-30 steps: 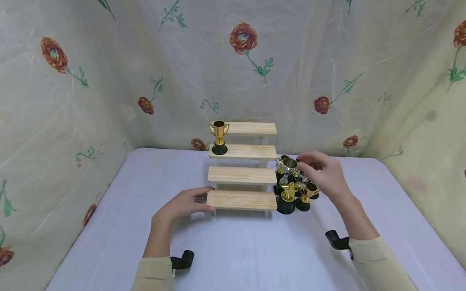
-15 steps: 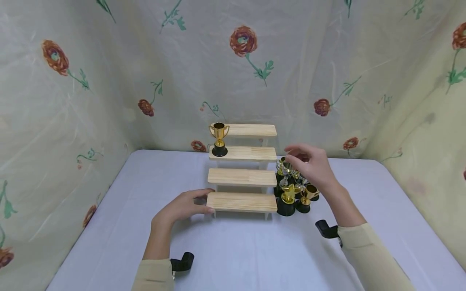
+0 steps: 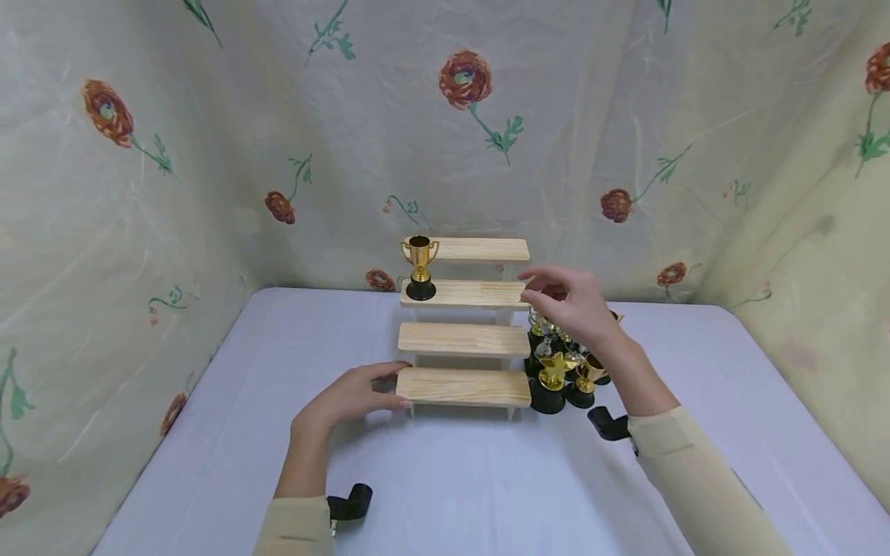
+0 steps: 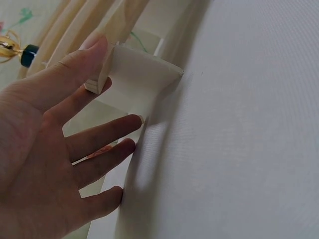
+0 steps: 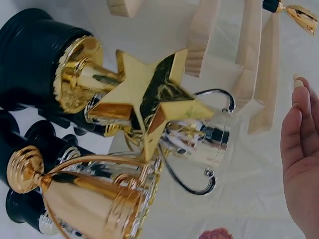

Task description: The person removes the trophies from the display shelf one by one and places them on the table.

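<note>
A pale wooden stepped display stand [image 3: 464, 386] stands on the table. My left hand [image 3: 351, 395] pinches the left end of its lowest step; in the left wrist view the thumb and index finger [image 4: 94, 50] lie on either side of the plank, the other fingers spread. One gold cup trophy [image 3: 420, 266] stands upright at the left end of the second step from the top. My right hand [image 3: 566, 303] hovers over the trophies right of the stand, its bent fingers near that same step's right end, nothing visible between thumb and fingers.
Several trophies on black bases crowd the stand's right side: a gold star trophy [image 5: 144, 94], a gold cup [image 5: 94, 199] and a silver cup [image 5: 199, 144] among them. A floral curtain [image 3: 334, 154] hangs behind the white-covered table [image 3: 445, 494].
My right hand has moved left from over the trophies towards the stand, uncovering a gold trophy at the back right. The left hand keeps its place on the lowest step.
</note>
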Demonstrator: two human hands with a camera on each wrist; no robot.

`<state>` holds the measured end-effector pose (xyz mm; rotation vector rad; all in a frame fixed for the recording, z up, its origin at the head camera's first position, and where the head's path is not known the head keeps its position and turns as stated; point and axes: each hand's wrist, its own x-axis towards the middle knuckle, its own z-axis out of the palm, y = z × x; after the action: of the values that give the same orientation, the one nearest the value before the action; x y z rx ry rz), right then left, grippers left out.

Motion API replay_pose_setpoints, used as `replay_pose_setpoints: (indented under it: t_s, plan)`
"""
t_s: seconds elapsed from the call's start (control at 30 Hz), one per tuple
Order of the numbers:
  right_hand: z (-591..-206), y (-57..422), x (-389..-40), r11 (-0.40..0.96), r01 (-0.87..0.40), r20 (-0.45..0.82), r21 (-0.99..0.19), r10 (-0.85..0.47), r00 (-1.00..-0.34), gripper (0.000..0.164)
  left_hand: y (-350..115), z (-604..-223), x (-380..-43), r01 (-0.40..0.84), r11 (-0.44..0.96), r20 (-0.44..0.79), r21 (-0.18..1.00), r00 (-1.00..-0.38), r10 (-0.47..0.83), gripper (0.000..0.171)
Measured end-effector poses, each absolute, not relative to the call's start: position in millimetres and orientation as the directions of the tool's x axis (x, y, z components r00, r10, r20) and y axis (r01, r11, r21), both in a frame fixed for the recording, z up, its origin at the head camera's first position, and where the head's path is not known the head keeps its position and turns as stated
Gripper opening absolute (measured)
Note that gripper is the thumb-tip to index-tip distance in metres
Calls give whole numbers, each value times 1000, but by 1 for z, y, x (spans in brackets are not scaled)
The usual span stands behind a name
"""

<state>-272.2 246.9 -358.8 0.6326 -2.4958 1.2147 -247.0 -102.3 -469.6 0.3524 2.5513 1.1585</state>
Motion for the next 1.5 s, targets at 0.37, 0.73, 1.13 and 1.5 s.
replay_pose_setpoints:
  t_s: [0.37,0.73,1.13,1.5]
  plan:
    - [-353,230,-284,560,-486,400,-671,-279,-873,26,-103,-471,-247,126,639,-155,759,-918,365,63]
    - [-344,207,-297,520,-452,342,-724,-299,-891,27,-103,-471,-246,124,653,-151,747,-925,349,66]
    - [-344,182,-314,508,-425,295,-749,-320,-901,25,-102,-476,-245,124,654,-146,746,-928,343,69]
    - [-349,168,-327,485,-384,271,-785,-289,-918,28,-103,-478,-245,145,671,-144,727,-924,355,69]
